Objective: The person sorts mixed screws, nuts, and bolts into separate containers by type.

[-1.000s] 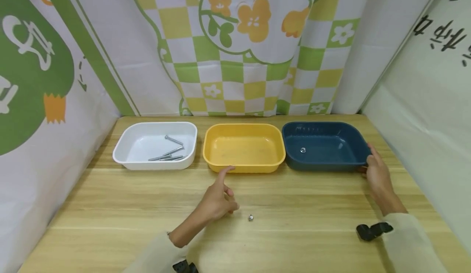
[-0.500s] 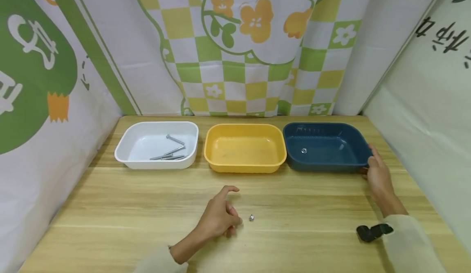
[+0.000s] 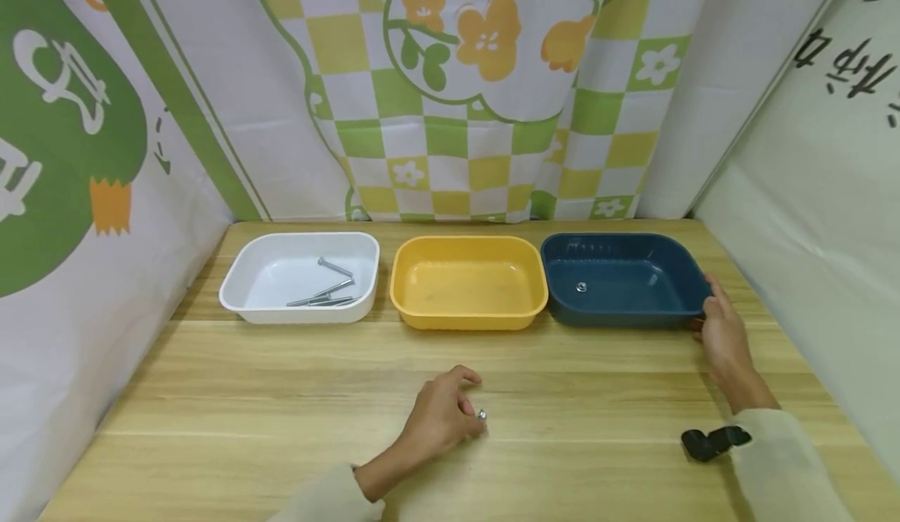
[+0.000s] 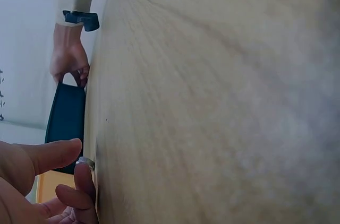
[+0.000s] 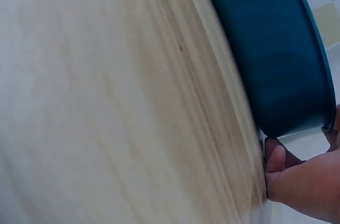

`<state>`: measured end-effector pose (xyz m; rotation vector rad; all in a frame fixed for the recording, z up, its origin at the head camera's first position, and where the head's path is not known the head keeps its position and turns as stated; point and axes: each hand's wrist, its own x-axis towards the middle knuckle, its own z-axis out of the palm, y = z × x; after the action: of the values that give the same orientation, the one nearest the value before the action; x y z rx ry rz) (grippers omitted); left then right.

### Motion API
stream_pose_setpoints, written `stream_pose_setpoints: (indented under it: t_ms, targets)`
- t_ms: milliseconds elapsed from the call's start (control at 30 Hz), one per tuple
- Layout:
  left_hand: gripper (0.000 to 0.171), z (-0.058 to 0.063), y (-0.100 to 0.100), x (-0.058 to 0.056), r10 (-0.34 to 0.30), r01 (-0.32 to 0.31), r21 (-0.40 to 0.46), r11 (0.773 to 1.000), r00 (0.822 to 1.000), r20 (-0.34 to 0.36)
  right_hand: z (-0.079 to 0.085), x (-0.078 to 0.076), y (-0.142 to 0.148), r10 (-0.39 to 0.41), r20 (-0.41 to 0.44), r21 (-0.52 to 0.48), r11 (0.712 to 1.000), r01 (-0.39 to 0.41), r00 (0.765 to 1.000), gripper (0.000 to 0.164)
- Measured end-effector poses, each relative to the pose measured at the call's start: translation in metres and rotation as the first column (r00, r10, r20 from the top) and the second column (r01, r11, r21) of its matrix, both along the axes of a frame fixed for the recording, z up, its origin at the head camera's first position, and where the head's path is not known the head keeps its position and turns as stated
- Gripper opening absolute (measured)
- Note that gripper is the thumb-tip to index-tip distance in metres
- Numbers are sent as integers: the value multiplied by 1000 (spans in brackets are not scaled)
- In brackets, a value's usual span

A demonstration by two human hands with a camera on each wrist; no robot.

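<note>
My left hand [image 3: 439,416] is low over the middle of the table, thumb and index finger apart on either side of a small metal nut [image 3: 481,414]. In the left wrist view the nut [image 4: 85,161] shows between the thumb tip and a bent finger. At the right, my right hand [image 3: 724,334] grips the near right corner of a dark blue bin [image 3: 619,319], with fingers at its rim and others curled low against its end in the right wrist view. Another small nut [image 3: 581,287] lies inside that bin.
A yellow bin [image 3: 467,322] stands at the centre back, right beside the blue one. To its left is a white bin [image 3: 298,315] with several long bolts [image 3: 330,287]. Patterned cloth [image 3: 450,147] hangs behind the wooden table [image 3: 281,397].
My left hand has drawn back from the yellow bin's front edge and come down to the nut on the table. The right hand stays at the blue bin.
</note>
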<state>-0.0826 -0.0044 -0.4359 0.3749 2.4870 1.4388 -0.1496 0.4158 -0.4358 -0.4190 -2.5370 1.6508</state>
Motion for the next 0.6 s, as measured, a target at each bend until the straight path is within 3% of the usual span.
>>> stream_pose_setpoints:
  t_ms: [333, 600]
  targets:
    - [45, 1, 14, -1, -16, 11, -71, 997, 997, -73, 1, 2, 2, -22, -2, -15, 1000, 22, 1000, 56]
    - [24, 3, 20, -2, -66, 54, -111, 992, 991, -112, 5, 1, 0, -22, 7, 24, 999, 21, 1000, 56]
